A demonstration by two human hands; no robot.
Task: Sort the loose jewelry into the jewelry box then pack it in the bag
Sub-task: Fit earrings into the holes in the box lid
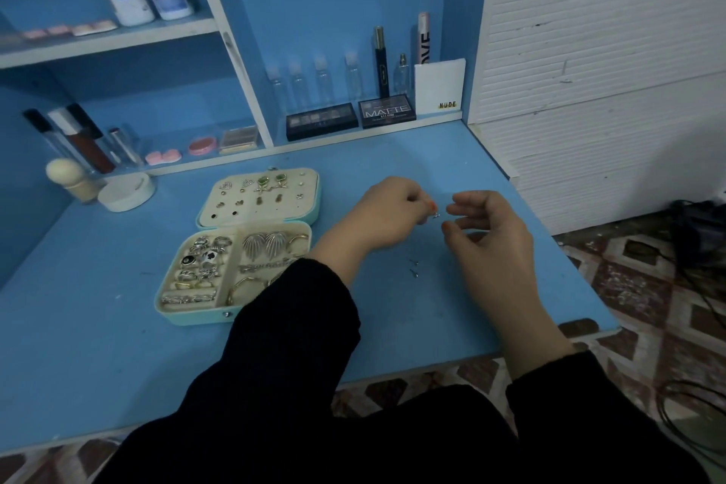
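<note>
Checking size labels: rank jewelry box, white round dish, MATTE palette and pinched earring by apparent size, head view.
1. jewelry box
2-3. white round dish, MATTE palette: alike, palette farther, unranked
4. earring

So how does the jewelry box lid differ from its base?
The lid is a flat panel with small earrings pinned in rows; the base is split into compartments holding rings and bangles. The lid lies farther back, the base nearer. Both are cream inside, teal outside.
</note>
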